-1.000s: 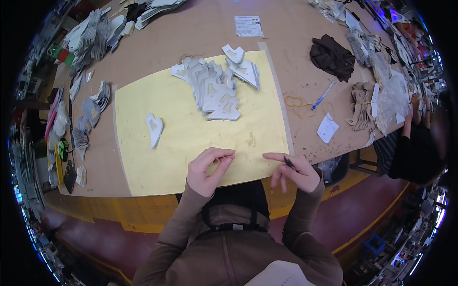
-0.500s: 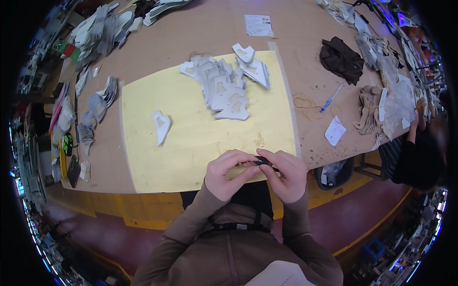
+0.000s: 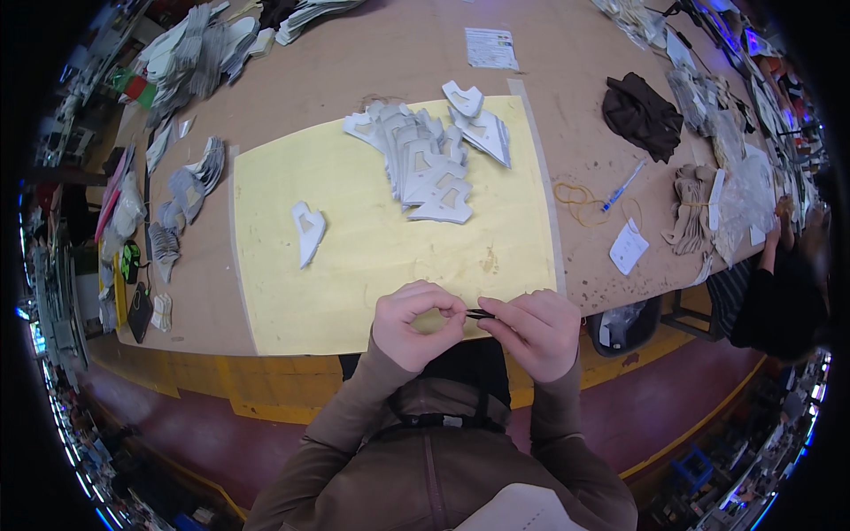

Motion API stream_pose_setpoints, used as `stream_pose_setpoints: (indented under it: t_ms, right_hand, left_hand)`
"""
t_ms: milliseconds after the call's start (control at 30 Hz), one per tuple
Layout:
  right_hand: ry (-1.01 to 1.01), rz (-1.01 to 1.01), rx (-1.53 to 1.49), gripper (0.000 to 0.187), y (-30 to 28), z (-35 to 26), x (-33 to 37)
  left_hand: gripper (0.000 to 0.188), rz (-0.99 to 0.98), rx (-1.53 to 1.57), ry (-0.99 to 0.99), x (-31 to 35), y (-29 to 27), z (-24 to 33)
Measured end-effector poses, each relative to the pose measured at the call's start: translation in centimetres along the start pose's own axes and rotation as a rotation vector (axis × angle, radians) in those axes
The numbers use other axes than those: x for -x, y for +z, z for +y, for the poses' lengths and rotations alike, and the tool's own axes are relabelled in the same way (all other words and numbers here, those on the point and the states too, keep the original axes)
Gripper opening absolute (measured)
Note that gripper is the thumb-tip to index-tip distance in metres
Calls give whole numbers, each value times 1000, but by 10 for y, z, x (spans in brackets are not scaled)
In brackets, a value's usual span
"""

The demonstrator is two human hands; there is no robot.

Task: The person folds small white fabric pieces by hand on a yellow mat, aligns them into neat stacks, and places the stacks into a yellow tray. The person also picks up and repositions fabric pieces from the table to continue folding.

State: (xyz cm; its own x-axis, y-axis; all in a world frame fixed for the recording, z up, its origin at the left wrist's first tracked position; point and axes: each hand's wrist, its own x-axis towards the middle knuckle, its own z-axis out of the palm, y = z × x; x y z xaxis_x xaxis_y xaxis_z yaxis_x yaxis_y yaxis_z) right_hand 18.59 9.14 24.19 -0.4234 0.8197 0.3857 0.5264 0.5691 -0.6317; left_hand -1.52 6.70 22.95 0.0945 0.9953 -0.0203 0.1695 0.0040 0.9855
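Above the near edge of the yellow sheet (image 3: 354,265), my right hand (image 3: 537,333) grips a small black tool with two thin pointed prongs (image 3: 479,314), which looks like tweezers. Its tips point left. My left hand (image 3: 416,326) is closed in a pinch, thumb against forefinger, right at those tips; whatever it holds there is too small to make out. Farther off on the sheet lies an overlapping pile of pale grey cut pieces (image 3: 421,168) with cut-out openings. A single similar white piece (image 3: 309,234) lies apart to the left.
Right of the sheet are a blue-and-white pen-like tool (image 3: 625,186), yellow cord (image 3: 575,196), a white tag (image 3: 629,247), a dark cloth (image 3: 642,117) and tan bundled strips (image 3: 691,211). Grey stacks (image 3: 190,190) line the left. Another person (image 3: 779,301) is at the right edge.
My hands have drawn slightly apart, and the prongs of the black tool now show between them. The table things appear shifted slightly right in view. The pieces keep their arrangement.
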Motion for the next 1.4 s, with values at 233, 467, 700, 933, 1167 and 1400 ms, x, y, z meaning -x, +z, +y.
stream_pose_setpoints:
  t_ms: [233,467,700,933,1167,1400]
  right_hand:
    - [-36,-21,121,33,-2,-5,-5]
    - [213,121,-50,32,-20,4,9]
    - [547,410,-310,32,-9,12,28]
    - [550,283,-309,29,-12,3,24]
    - [292,58,-453,31,12,-13,2]
    - [173,128,-222,34,25,-14,-9]
  left_hand:
    - [9,58,-154,50,-2,3,-3]
    - [4,425,-139,12,-27,-32,-12]
    - [18,183,-296,129,-67,-18,-24]
    - [19,236,-529,56,-70,-5,-39]
    - [15,-25,-29,-59,-31,-14,-22]
    - [25,225,329,-124,4,-10,0]
